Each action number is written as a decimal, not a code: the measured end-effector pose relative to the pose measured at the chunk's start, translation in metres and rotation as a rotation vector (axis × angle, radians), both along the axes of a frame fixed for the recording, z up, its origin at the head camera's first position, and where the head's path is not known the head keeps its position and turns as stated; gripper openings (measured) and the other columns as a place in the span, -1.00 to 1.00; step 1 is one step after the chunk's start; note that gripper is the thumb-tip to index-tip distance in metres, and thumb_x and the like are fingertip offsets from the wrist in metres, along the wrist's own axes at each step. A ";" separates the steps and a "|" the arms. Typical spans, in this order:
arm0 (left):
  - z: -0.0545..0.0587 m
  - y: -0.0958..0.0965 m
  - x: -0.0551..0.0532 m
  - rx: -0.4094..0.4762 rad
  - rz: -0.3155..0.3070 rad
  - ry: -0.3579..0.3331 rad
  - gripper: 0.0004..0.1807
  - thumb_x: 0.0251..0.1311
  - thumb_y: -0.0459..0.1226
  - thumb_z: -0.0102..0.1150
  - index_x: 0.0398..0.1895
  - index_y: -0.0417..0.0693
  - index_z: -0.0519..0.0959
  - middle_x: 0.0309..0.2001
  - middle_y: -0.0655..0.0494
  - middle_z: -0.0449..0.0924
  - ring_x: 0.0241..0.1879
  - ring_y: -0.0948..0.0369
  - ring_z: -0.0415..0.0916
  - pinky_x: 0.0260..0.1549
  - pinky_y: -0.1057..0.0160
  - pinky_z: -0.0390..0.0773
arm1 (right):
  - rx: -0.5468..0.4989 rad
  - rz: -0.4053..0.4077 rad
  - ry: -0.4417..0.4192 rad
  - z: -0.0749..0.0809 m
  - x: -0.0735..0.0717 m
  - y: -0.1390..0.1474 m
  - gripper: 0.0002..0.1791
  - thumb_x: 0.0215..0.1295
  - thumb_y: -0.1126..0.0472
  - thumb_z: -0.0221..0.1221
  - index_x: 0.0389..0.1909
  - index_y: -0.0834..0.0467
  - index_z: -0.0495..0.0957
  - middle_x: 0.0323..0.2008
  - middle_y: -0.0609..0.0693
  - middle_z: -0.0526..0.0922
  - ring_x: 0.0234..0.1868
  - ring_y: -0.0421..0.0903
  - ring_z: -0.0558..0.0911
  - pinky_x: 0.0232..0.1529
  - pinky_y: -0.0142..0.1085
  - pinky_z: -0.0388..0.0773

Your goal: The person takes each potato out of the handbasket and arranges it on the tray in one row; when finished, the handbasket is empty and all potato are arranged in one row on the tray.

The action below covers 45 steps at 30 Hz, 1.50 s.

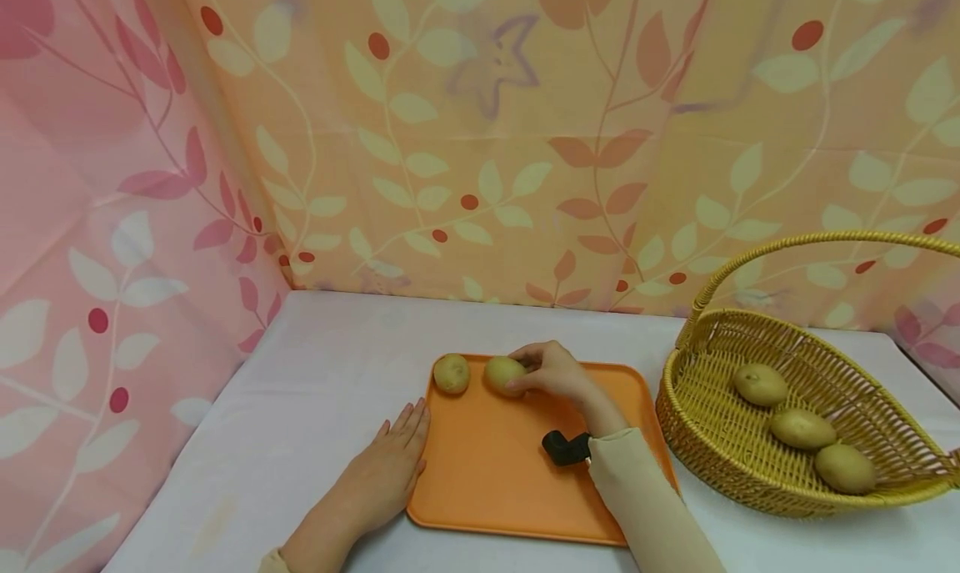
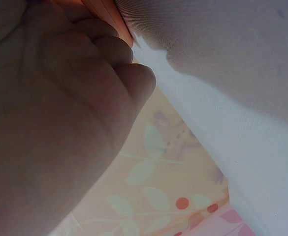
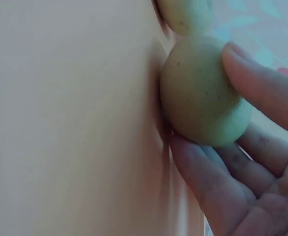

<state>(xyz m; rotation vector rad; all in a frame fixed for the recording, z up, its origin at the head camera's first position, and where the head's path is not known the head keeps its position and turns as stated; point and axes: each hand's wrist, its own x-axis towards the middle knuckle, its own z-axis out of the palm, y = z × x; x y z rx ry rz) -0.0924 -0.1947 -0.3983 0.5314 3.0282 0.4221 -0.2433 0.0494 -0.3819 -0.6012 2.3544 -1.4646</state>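
Note:
My right hand (image 1: 555,374) holds a potato (image 1: 501,377) at the far edge of the orange tray (image 1: 483,473). In the right wrist view, the thumb and fingers pinch this potato (image 3: 198,96) from two sides, close over the tray surface. Another potato (image 1: 452,374) lies in the tray's far left corner, just left of the held one. My left hand (image 1: 386,477) rests beside the tray's left edge, its fingers straight and fingertips right at the rim. In the left wrist view, the palm side of the left hand (image 2: 60,98) shows against the tray edge (image 2: 116,22).
A woven basket (image 1: 738,475) with a tall arched handle stands right of the tray. Inside it lie three potatoes (image 1: 802,429). The table (image 1: 315,373) has a white cover, and patterned cloth walls (image 1: 480,164) rise behind it and on the left.

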 end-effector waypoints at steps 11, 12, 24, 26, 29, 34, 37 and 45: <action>0.001 0.001 0.002 0.008 -0.001 0.007 -0.38 0.34 -0.26 0.00 0.36 -0.42 0.14 0.41 -0.24 0.04 0.40 -0.08 -0.01 0.28 -0.13 0.10 | -0.009 -0.024 0.030 0.002 0.000 0.005 -0.55 0.03 0.40 0.34 -0.01 0.43 0.54 -0.11 0.25 0.63 -0.11 0.08 0.62 -0.06 -0.20 0.54; 0.001 0.000 0.002 0.009 -0.001 0.008 -0.38 0.34 -0.26 0.00 0.36 -0.42 0.14 0.41 -0.24 0.05 0.40 -0.08 -0.01 0.28 -0.13 0.10 | -0.012 -0.019 0.029 0.002 -0.001 0.006 -0.55 0.02 0.41 0.34 -0.01 0.44 0.54 -0.11 0.26 0.63 -0.11 0.09 0.63 -0.07 -0.20 0.55; 0.000 -0.001 0.002 0.009 -0.006 0.014 -0.38 0.34 -0.26 0.00 0.36 -0.42 0.14 0.41 -0.25 0.04 0.40 -0.07 -0.01 0.28 -0.13 0.10 | -0.047 -0.082 0.002 -0.003 -0.002 -0.009 -0.57 -0.04 0.42 0.38 -0.09 0.43 0.58 -0.21 0.23 0.67 -0.17 0.05 0.65 -0.16 -0.28 0.58; 0.000 -0.001 0.002 0.009 -0.007 0.017 -0.38 0.34 -0.27 0.01 0.36 -0.42 0.14 0.41 -0.25 0.04 0.40 -0.07 -0.01 0.28 -0.13 0.10 | -0.068 -0.093 -0.012 -0.005 -0.002 -0.012 -0.58 -0.04 0.43 0.38 -0.09 0.44 0.58 -0.23 0.21 0.67 -0.19 0.02 0.65 -0.21 -0.31 0.58; 0.000 -0.001 0.002 0.008 -0.010 0.020 -0.38 0.33 -0.26 0.02 0.36 -0.42 0.14 0.41 -0.25 0.05 0.40 -0.08 -0.01 0.28 -0.13 0.11 | -0.105 -0.099 -0.039 -0.007 -0.002 -0.014 -0.59 -0.04 0.45 0.37 -0.10 0.45 0.57 -0.25 0.21 0.67 -0.22 -0.02 0.65 -0.28 -0.36 0.58; 0.001 -0.001 0.002 0.006 -0.009 0.020 -0.38 0.34 -0.26 0.01 0.36 -0.42 0.15 0.41 -0.23 0.04 0.40 -0.07 -0.01 0.28 -0.13 0.11 | -0.139 -0.107 -0.087 -0.008 -0.001 -0.017 -0.60 -0.02 0.45 0.36 -0.09 0.45 0.56 -0.25 0.21 0.67 -0.23 -0.06 0.63 -0.30 -0.40 0.56; 0.001 -0.001 0.002 0.003 -0.006 0.017 -0.39 0.34 -0.26 0.00 0.36 -0.41 0.14 0.41 -0.23 0.04 0.40 -0.06 -0.01 0.28 -0.13 0.10 | -0.129 -0.103 -0.085 -0.009 -0.001 -0.017 -0.59 0.00 0.42 0.36 -0.08 0.45 0.55 -0.24 0.21 0.67 -0.22 -0.07 0.63 -0.28 -0.39 0.55; 0.001 0.000 0.001 0.003 -0.007 0.009 -0.38 0.34 -0.26 -0.01 0.36 -0.42 0.14 0.41 -0.24 0.04 0.40 -0.08 -0.01 0.28 -0.13 0.10 | -0.138 -0.084 -0.098 -0.010 -0.001 -0.016 -0.57 0.01 0.41 0.36 -0.06 0.45 0.54 -0.18 0.26 0.66 -0.15 0.02 0.63 -0.19 -0.34 0.57</action>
